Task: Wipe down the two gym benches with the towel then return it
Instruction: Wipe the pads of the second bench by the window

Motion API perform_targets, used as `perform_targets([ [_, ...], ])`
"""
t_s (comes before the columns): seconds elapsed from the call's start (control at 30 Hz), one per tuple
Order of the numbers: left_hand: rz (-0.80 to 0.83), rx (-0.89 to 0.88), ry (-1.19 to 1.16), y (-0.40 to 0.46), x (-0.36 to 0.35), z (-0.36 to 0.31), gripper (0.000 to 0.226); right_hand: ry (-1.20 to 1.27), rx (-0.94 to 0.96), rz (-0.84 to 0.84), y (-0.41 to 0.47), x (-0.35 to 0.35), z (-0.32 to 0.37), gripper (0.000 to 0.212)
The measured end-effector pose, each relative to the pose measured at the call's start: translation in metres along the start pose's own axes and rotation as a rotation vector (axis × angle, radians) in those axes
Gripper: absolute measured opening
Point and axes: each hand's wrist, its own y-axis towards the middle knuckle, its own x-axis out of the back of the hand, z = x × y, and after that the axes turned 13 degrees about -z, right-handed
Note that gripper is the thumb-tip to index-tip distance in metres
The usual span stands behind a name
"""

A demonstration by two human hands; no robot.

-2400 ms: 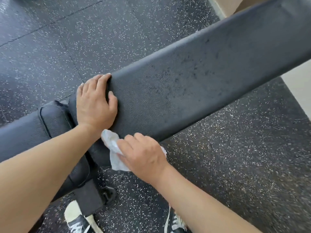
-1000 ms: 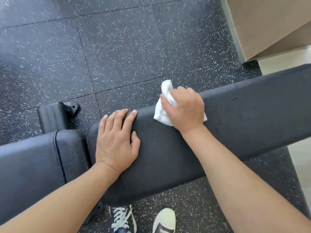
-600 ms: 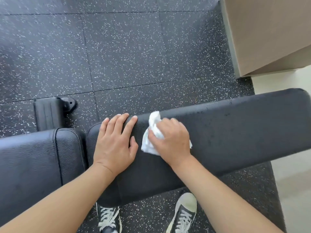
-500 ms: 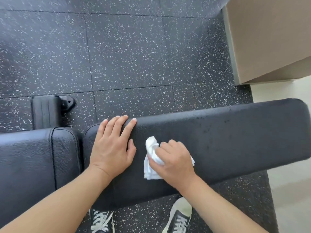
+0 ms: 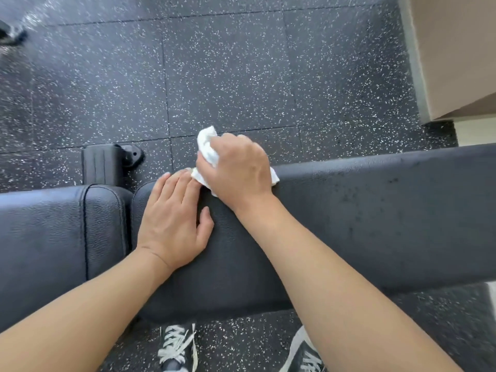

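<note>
Head view: A person leans over a black padded gym bench (image 5: 362,224), wiping it with a crumpled white towel (image 5: 208,146). The right hand (image 5: 239,170) has its fingers curled around the bunched cloth, clamping it against the far edge of the long pad; one wad of towel sticks up past the knuckles, and a corner peeks out on the wrist side. Bunching the cloth likely gives the palm a firm pad to press through.

The left hand (image 5: 174,221) lies flat on the same pad, fingers straight and together, thumb spread, holding nothing. Its fingertips (image 5: 185,175) reach the far edge and sit just beside the towel, touching or nearly touching it. The flat palm appears to brace the person's weight while the other arm scrubs.

Left of those fingers, a narrow gap separates this pad from the adjoining seat pad (image 5: 53,232). Beyond the fingertips, a black bench foot (image 5: 104,165) stands on the speckled rubber floor (image 5: 228,76). Dark specks dot the pad to the right of the wiping hand, suggesting that stretch still awaits the cloth. Two sneakers (image 5: 177,347) show beneath the bench.
</note>
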Motion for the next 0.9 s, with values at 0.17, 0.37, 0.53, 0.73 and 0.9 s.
perform_targets([
  [0.17, -0.005, -0.019, -0.019, 0.0, 0.002, -0.003, 0.063, -0.02, 0.264, -0.143, -0.073, 0.072, -0.081, 0.03],
  [0.37, -0.009, -0.017, -0.02, 0.0, 0.001, -0.004, 0.063, -0.397, -0.13, -0.24, -0.024, 0.111, -0.175, 0.03],
  [0.53, -0.007, -0.017, -0.021, 0.001, 0.002, -0.004, 0.064, -0.269, -0.12, -0.159, -0.012, 0.061, -0.077, 0.028],
  [0.73, -0.014, -0.029, -0.023, -0.002, -0.002, -0.002, 0.06, 0.013, -0.011, -0.12, -0.06, 0.022, 0.003, 0.026],
  [0.9, -0.003, -0.032, -0.018, 0.0, -0.001, 0.0, 0.063, 0.018, 0.233, -0.159, -0.094, 0.06, -0.055, 0.027],
])
